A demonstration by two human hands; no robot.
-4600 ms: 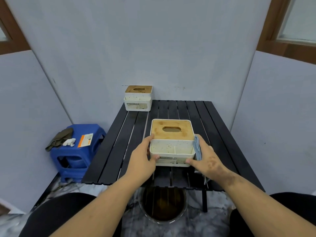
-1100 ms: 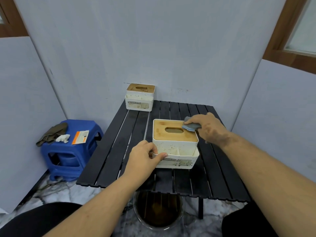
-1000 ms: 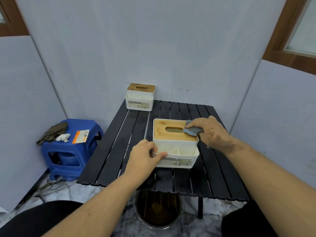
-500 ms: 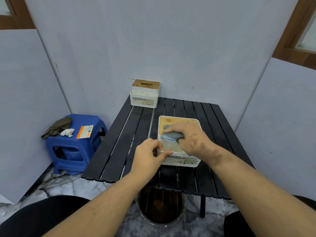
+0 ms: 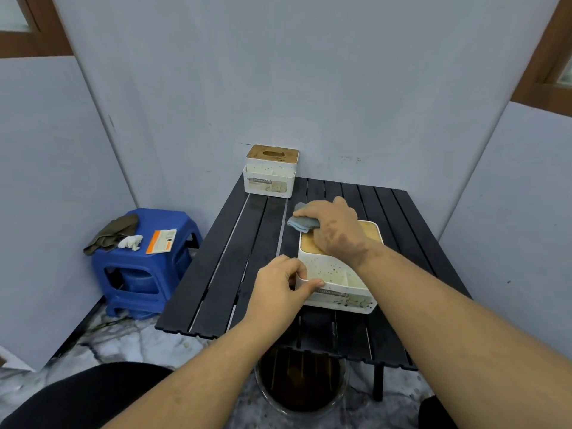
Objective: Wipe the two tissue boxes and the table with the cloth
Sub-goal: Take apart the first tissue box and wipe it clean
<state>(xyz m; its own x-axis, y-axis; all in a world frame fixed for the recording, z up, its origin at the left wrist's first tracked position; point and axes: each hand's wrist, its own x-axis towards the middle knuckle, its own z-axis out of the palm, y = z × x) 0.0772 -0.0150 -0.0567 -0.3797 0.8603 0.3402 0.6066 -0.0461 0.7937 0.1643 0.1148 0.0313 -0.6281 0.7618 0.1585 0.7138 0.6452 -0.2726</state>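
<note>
On the black slatted table [image 5: 247,252], our left hand [image 5: 280,289] pinches the near white tissue box with its wooden lid [image 5: 340,275] steady, so our right hand [image 5: 335,230] can press the gripped grey-blue cloth [image 5: 301,221] across its far-left lid corner.

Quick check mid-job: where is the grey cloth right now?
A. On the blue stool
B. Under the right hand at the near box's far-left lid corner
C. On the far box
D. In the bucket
B: the right hand presses the grey cloth at the far-left lid corner of the near box.
</note>
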